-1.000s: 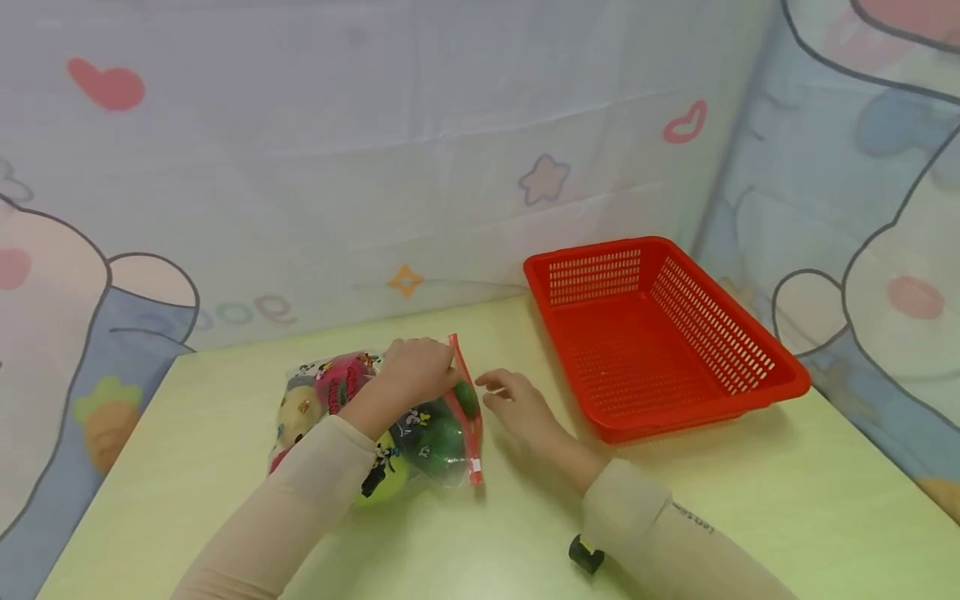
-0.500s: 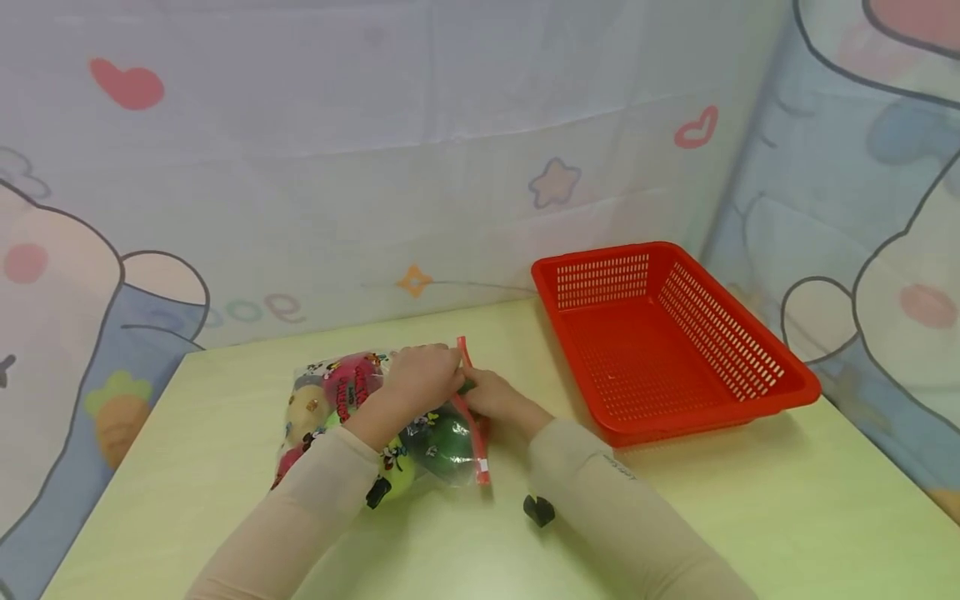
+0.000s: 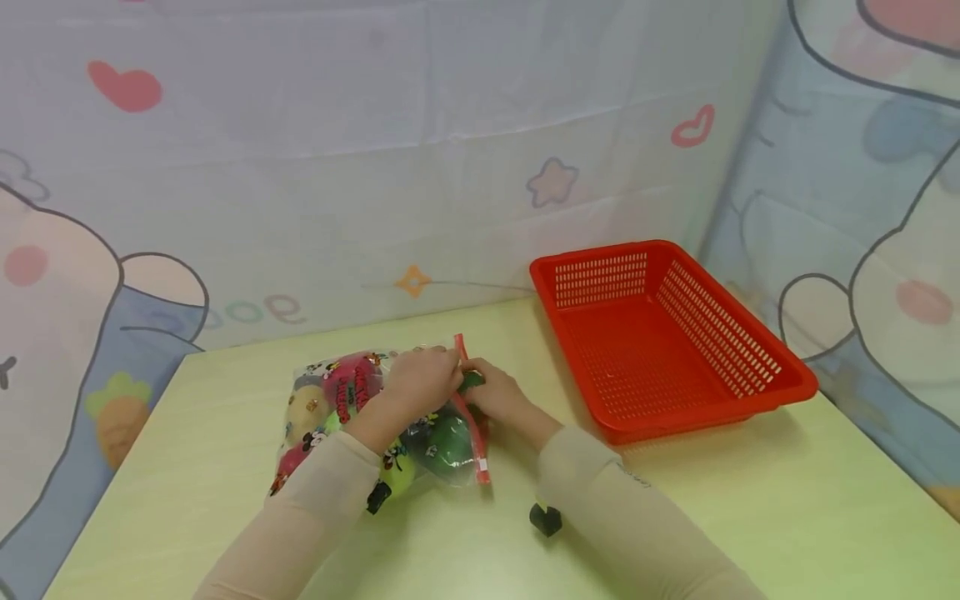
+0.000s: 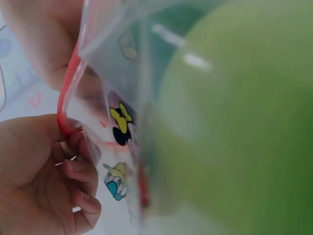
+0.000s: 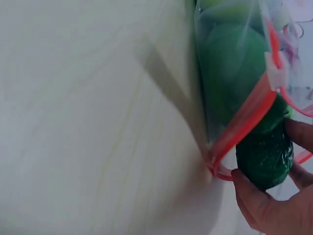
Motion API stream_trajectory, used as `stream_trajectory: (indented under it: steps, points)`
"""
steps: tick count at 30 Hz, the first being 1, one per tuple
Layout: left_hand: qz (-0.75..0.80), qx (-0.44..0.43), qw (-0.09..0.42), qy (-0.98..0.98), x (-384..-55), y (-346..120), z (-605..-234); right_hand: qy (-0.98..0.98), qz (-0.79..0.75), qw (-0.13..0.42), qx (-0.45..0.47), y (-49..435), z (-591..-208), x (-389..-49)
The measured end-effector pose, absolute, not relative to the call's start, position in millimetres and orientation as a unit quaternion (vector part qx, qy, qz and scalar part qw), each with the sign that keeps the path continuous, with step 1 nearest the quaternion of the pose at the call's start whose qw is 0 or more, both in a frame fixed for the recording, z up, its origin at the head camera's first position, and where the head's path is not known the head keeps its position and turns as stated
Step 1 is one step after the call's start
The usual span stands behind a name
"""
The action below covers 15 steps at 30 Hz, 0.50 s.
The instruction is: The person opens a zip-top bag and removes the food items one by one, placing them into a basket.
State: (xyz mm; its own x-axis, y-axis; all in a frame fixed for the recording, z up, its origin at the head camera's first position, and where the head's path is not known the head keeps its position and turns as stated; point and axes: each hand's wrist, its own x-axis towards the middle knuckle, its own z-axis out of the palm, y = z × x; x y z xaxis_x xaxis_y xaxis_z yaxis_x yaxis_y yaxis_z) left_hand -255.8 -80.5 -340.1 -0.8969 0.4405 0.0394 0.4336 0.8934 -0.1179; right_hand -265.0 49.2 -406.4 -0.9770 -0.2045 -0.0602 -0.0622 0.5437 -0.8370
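A clear zip bag (image 3: 352, 379) printed with cartoon figures lies on the table, packed with several rounded yellow, pink and green items. Its red zip edge (image 5: 247, 115) stands parted on the right side. My left hand (image 3: 420, 379) pinches that edge near its far end; the left wrist view shows thumb and fingertips (image 4: 76, 139) on the red strip. At the bag's mouth, my right hand (image 3: 501, 398) grips a dark green, glossy, rounded item (image 5: 264, 156) between thumb and fingers. Part of this item is outside the zip edge. A larger green item (image 3: 450, 442) rests just inside.
A red slotted plastic basket (image 3: 645, 350) stands to the right of the bag, with nothing seen in it. The pale yellow table (image 3: 465, 550) ends at a printed cloth backdrop (image 3: 300, 183) at the back. A small black object (image 3: 545, 519) shows beside the right sleeve.
My right hand has moved left from beside the bag to its mouth and taken hold of the dark green item. The left hand stays at the zip edge.
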Motion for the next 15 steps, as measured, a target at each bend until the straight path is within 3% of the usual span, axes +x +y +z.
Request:
stream_trajectory:
  steps: [4,8,12,15]
  points:
    - [0.052,-0.230,0.027,-0.971,-255.7,-81.6,-339.3,0.901,-0.427,0.030,-0.075,58.3,-392.8,-252.3]
    - [0.050,-0.223,0.026,-0.973,-255.2,-84.4,-340.8,0.948,-0.290,0.012,-0.129,70.5,-369.3,-223.7]
    - [0.020,-0.222,0.024,-0.975,-255.6,-84.6,-342.6,0.962,-0.188,-0.030,-0.196,89.7,-332.4,-195.8]
    - [-0.010,-0.229,0.023,-0.973,-257.0,-82.2,-344.8,0.967,-0.150,-0.059,-0.195,110.2,-298.3,-193.6]
